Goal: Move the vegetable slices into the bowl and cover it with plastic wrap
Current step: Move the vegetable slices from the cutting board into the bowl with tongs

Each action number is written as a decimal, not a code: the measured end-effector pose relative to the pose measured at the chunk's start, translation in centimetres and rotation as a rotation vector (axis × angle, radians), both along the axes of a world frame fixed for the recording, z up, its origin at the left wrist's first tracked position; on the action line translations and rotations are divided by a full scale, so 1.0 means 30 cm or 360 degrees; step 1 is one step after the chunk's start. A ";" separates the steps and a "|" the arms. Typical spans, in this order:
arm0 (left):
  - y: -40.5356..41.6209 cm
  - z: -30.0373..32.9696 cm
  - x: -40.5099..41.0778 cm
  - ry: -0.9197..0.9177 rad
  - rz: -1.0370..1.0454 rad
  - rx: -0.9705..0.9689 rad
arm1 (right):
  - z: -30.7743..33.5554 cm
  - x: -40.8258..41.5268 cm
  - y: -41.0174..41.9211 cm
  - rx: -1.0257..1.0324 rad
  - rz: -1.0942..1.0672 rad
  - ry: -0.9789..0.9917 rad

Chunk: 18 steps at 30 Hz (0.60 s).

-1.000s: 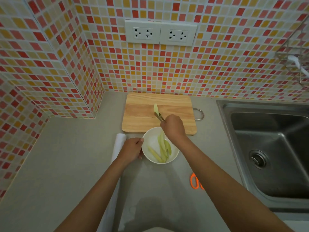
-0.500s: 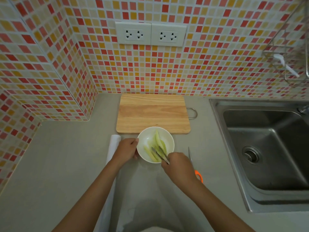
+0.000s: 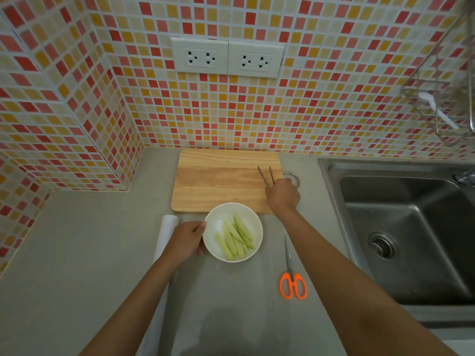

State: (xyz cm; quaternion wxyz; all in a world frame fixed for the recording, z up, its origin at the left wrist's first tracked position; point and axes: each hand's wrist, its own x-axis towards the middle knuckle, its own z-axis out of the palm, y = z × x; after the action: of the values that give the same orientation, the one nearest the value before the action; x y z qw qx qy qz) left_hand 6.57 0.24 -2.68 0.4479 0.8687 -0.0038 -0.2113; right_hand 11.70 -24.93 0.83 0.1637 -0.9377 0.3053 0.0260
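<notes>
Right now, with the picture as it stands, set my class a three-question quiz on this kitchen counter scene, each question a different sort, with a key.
1. True or false: vegetable slices lie on the cutting board.
2. Multiple choice: what does the right hand hold? A) the scissors B) tongs C) the plastic wrap roll
3. Fill in: the left hand steadies the ____ at its rim.

Key
1. False: the board is bare of slices; they all lie in the bowl.
2. B: the tongs point out over the board, while the scissors lie on the counter and the plastic wrap roll lies left of the bowl.
3. bowl
</notes>
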 end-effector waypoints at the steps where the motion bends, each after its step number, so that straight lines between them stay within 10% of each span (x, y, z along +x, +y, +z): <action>1: 0.000 0.000 0.000 0.0000 -0.0003 -0.0007 | -0.013 0.012 0.001 -0.0002 0.0008 0.0013; 18: 0.007 0.004 -0.022 -0.0044 0.0043 -0.0101 | -0.006 -0.216 0.016 0.0479 0.0165 -0.0173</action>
State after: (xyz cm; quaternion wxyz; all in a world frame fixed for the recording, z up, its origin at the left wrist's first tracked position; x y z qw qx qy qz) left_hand 5.91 0.46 -2.55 0.4779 0.8569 -0.0048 -0.1931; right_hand 5.23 -24.44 0.66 0.3169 -0.9172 0.2398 0.0289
